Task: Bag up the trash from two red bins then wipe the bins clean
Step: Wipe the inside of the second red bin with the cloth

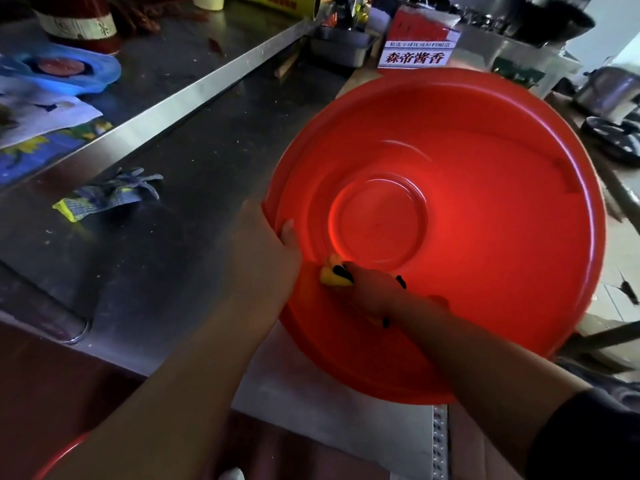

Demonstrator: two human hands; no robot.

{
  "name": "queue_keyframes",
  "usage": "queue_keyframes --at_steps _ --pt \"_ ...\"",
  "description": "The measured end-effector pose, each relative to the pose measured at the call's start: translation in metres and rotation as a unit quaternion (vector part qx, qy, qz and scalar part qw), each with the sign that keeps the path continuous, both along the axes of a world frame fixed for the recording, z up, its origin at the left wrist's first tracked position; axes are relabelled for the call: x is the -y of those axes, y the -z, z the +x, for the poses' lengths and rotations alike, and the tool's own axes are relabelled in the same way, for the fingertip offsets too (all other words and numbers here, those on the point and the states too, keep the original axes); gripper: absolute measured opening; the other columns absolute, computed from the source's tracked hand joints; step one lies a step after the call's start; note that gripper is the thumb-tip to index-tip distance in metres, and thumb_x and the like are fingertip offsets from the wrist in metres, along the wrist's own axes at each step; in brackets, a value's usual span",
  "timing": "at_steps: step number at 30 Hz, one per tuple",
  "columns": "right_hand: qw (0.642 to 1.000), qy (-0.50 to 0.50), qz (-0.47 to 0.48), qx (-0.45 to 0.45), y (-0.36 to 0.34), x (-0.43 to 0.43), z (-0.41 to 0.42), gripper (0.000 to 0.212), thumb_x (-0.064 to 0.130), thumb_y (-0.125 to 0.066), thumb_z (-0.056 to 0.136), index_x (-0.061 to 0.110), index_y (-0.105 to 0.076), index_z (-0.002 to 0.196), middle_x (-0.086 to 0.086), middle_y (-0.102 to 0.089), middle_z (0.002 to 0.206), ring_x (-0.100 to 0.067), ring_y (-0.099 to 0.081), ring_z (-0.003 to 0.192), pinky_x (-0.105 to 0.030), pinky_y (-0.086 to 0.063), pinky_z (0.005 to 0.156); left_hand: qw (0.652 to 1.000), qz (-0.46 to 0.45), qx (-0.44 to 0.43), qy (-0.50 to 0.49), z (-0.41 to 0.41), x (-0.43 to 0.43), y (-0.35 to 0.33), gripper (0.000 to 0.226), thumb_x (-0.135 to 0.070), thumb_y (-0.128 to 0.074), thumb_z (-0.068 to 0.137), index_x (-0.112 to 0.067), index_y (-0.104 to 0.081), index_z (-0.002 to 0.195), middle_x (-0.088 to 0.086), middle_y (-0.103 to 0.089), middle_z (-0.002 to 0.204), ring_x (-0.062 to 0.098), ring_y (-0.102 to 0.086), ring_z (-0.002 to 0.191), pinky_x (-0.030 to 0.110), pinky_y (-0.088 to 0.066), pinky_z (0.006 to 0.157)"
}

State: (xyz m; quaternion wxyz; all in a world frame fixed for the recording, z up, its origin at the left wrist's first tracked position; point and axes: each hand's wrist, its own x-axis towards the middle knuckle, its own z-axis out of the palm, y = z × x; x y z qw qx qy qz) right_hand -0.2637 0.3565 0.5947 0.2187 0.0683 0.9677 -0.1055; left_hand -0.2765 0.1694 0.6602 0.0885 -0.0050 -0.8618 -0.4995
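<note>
Nearest, at the lower left corner, a curved red edge [57, 457] shows beneath the left forearm. Just beyond, the bin [467, 168] is tipped with its open side toward the camera, at the right end of the steel counter [180, 188]. The left hand [272, 247] grips the bin's left rim, thumb hooked inside. The right hand [375, 291] reaches into the bin, its fingers curled around a yellow cloth [332, 276] pressed against the lower inner wall, just beside the left thumb. Farther left, a grey glove [116, 194] lies on the counter. Behind the bin stands a box [417, 41] with a red label, and a metal pot [611, 93] sits far right.
</note>
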Motion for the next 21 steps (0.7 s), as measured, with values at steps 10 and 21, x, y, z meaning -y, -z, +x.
queue_keyframes --at_steps 10,21 --pt "0.991 -0.105 -0.024 -0.078 -0.076 0.033 0.088 0.063 0.058 -0.052 0.087 0.031 -0.038 0.142 0.001 -0.051 0.122 -0.018 -0.051 0.112 -0.026 -0.035 0.084 1.0 0.007 -0.004 0.009 0.001 0.002 -0.004 0.033 -0.031 -0.052 0.086 -0.021 -0.039 0.115 0.01 -0.059 0.11 0.028 -0.06 0.099 0.047 -0.05 0.086" --pt "0.999 -0.02 0.039 0.012 0.009 -0.011 0.006 0.068 0.05 -0.046 0.095 0.024 -0.02 0.151 -0.012 -0.037 0.149 -0.033 -0.042 0.131 -0.038 -0.036 0.101 0.999 0.019 0.008 0.037 -0.002 -0.002 -0.004 0.038 -0.026 -0.053 0.09 -0.017 -0.036 0.123 0.01 -0.056 0.117 0.028 -0.059 0.102 0.048 -0.05 0.087"
